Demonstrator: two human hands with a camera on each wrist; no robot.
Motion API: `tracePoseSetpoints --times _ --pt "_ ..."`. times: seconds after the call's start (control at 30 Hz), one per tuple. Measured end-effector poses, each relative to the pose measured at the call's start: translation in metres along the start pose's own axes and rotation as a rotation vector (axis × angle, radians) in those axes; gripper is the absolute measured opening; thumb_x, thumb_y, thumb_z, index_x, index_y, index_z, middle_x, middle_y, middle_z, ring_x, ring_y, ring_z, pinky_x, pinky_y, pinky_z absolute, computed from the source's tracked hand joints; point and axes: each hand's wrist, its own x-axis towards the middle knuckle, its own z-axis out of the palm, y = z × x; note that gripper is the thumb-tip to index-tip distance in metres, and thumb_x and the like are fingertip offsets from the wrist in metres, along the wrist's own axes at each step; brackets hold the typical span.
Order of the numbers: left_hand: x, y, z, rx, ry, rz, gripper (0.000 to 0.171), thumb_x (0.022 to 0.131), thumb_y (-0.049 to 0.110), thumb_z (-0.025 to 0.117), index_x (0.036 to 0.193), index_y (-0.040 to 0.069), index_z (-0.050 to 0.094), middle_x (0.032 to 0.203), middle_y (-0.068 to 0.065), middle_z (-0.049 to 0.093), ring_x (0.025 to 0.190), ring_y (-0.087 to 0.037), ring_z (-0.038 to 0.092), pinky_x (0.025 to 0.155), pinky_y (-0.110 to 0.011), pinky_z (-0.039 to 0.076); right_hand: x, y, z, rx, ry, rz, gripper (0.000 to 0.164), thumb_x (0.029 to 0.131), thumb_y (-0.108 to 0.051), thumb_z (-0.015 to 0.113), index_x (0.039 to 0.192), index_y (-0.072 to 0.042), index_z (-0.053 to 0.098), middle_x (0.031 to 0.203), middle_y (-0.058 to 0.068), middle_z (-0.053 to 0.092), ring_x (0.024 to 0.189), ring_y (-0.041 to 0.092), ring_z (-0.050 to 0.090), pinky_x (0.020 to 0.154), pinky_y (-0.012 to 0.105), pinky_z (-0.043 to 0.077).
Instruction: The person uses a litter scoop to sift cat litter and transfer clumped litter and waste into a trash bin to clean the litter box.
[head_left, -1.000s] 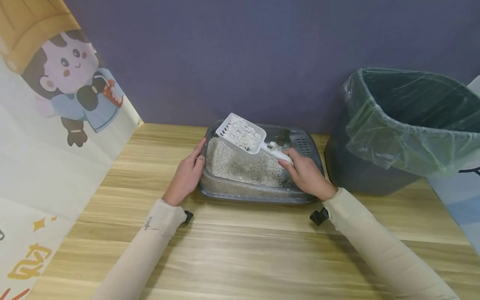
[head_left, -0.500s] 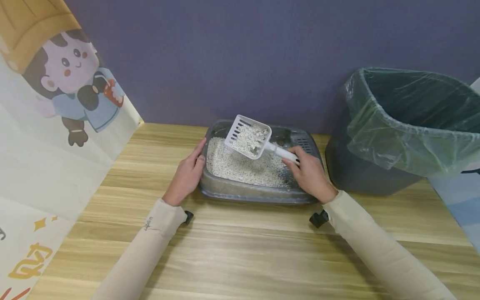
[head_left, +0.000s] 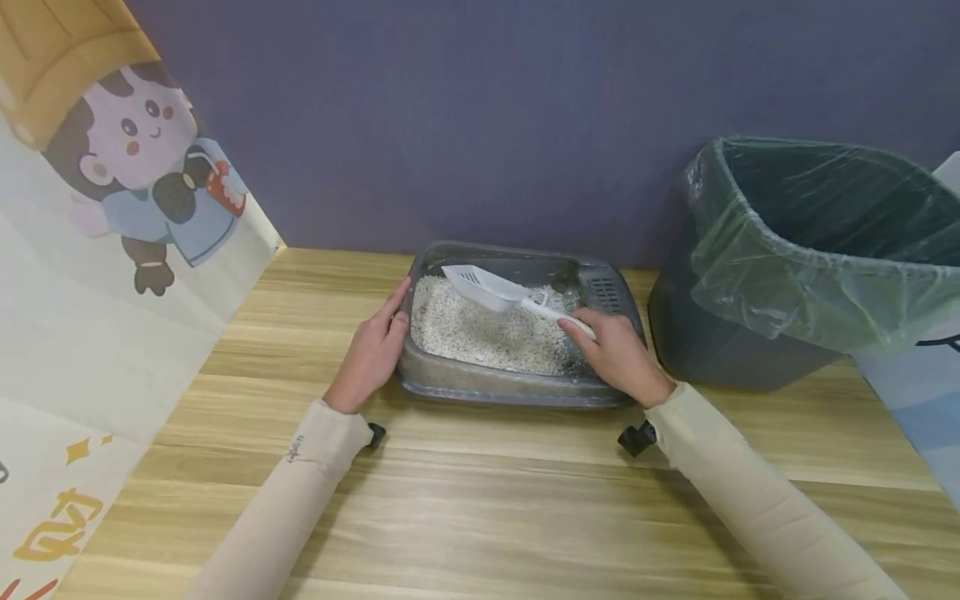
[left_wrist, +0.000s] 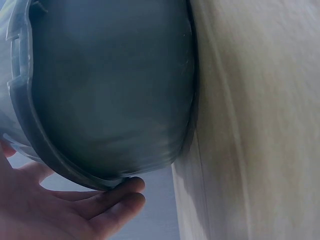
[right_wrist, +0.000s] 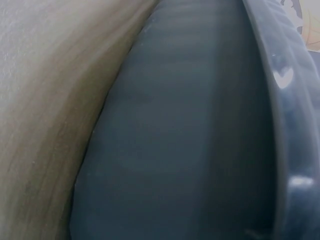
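Note:
My right hand (head_left: 618, 354) grips the handle of a white slotted litter scoop (head_left: 491, 292), thumb along the top. The scoop is over the litter box, its slotted end toward the left and its side turned to the head view. Pale granular litter (head_left: 487, 337) covers much of the floor of the grey litter box (head_left: 517, 390). My left hand (head_left: 369, 350) rests against the box's left end, fingers extended along it. In the left wrist view, the fingertips (left_wrist: 132, 187) touch the rim's underside. The right wrist view shows only the box's outer wall (right_wrist: 170, 125).
A grey bin (head_left: 750, 350) lined with a clear plastic bag (head_left: 810, 292) stands right of the box. The box sits on a wood-grain table (head_left: 480, 500) near the purple back wall (head_left: 465, 125). A cartoon-printed panel (head_left: 75, 333) borders the left side.
The scoop, earlier face-up with litter visible in it, has swung slightly right, then dropped and tipped edge-on. My left hand and the box have stayed in place.

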Motion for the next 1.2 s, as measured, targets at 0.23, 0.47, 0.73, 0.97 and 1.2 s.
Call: tracePoseSetpoints --times 0.23,0.47,0.73,0.97,1.2 --pt "-0.001 -0.001 0.0 -0.001 0.001 -0.001 0.048 0.102 0.036 0.03 0.15 0.033 0.026 0.066 -0.011 0.039 0.043 -0.019 0.031 0.051 -0.038 0.039 -0.001 0.0 0.0 0.009 -0.008 -0.016 0.041 0.098 -0.042 0.047 0.108 -0.007 0.066 0.071 0.002 0.059 0.05 0.014 0.049 0.053 0.036 0.045" --pt "-0.001 -0.004 0.002 -0.004 -0.004 -0.013 0.048 0.102 0.036 0.031 0.15 0.035 0.024 0.065 -0.01 0.04 0.042 -0.017 0.031 0.048 -0.039 0.039 -0.002 0.002 0.003 0.018 0.024 -0.001 0.039 0.095 -0.039 0.053 0.12 -0.01 0.058 0.071 -0.002 0.052 0.046 0.014 0.041 0.042 0.03 0.036" --pt "0.0 -0.003 0.002 -0.005 0.005 -0.006 0.048 0.102 0.037 0.03 0.15 0.034 0.026 0.058 -0.009 0.038 0.041 -0.016 0.03 0.047 -0.039 0.038 -0.001 0.001 0.003 0.011 0.074 -0.024 0.034 0.095 -0.033 0.056 0.119 -0.009 0.059 0.072 -0.001 0.052 0.047 0.014 0.041 0.042 0.031 0.036" --pt "-0.001 -0.003 0.005 -0.004 -0.011 0.002 0.048 0.102 0.035 0.03 0.15 0.032 0.025 0.051 -0.004 0.035 0.041 -0.017 0.031 0.045 -0.038 0.038 -0.006 -0.009 -0.018 -0.021 0.124 -0.025 0.037 0.094 -0.033 0.058 0.12 -0.008 0.06 0.065 -0.001 0.049 0.044 0.013 0.037 0.041 0.029 0.033" --pt "-0.002 -0.003 0.006 0.005 -0.009 0.003 0.048 0.102 0.036 0.029 0.15 0.034 0.025 0.051 -0.004 0.035 0.041 -0.017 0.031 0.043 -0.037 0.038 -0.004 -0.042 -0.081 -0.169 0.234 -0.08 0.033 0.093 -0.03 0.06 0.117 -0.008 0.064 0.061 0.0 0.048 0.041 0.014 0.035 0.041 0.028 0.03"
